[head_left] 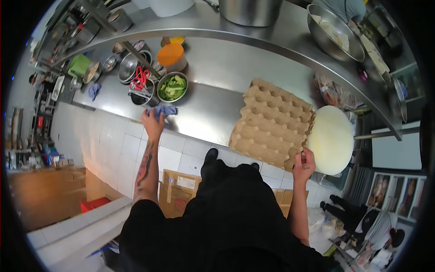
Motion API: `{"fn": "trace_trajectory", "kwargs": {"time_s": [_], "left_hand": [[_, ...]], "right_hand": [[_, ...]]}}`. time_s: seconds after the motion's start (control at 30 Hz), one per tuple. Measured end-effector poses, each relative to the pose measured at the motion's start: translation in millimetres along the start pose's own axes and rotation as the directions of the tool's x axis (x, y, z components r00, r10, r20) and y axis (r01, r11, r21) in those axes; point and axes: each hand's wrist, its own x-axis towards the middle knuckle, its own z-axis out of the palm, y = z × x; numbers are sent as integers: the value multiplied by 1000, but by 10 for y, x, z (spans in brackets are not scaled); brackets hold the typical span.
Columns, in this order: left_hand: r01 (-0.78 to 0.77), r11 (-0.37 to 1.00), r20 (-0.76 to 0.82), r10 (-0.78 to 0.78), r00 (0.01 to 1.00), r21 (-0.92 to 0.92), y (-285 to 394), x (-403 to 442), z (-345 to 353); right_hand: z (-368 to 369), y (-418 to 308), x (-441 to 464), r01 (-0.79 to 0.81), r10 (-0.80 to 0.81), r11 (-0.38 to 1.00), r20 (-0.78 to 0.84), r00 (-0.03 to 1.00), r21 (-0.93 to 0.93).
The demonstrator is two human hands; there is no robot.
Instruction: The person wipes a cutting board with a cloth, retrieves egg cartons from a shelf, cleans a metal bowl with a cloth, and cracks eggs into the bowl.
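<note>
My left hand (154,123) reaches to the counter's front edge, its fingers closed on a crumpled blue cloth (166,110). My right hand (303,167) pinches the near right corner of a brown cardboard egg tray (272,122). No eggs show in the tray's cups. A round whitish board (333,140) sits right beside it. Just behind the cloth are a metal pot (140,98) of utensils with red-handled scissors (140,78) and a steel bowl of cut green vegetables (172,87).
Overhead, a steel shelf (199,34) runs across the counter (206,104), bearing a large pot (249,11) and a bowl (333,34). An orange-lidded tub (172,55) stands behind the vegetables. Cardboard (176,192) lies by my feet. Another person (367,226) is at lower right.
</note>
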Motion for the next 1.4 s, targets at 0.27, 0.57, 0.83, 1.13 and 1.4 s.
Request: {"fn": "trace_trajectory", "kwargs": {"time_s": [0.27, 0.57, 0.83, 1.13, 1.4], "left_hand": [[857, -69, 799, 328, 503, -511, 1867, 409, -415], [742, -165, 746, 49, 664, -650, 2046, 1596, 923], [354, 657, 432, -47, 901, -666, 2259, 1791, 1339], [404, 343, 524, 653, 546, -848, 3268, -631, -652], [437, 204, 482, 415, 772, -876, 3102, 401, -574]], "right_hand": [[1010, -1346, 294, 250, -238, 924, 76, 968, -291], [578, -718, 546, 17, -20, 972, -10, 1000, -233], [-65, 177, -82, -93, 37, 883, -130, 991, -460], [92, 235, -246, -79, 49, 955, -113, 992, -285], [242, -1107, 457, 181, -192, 977, -101, 976, -108]]}}
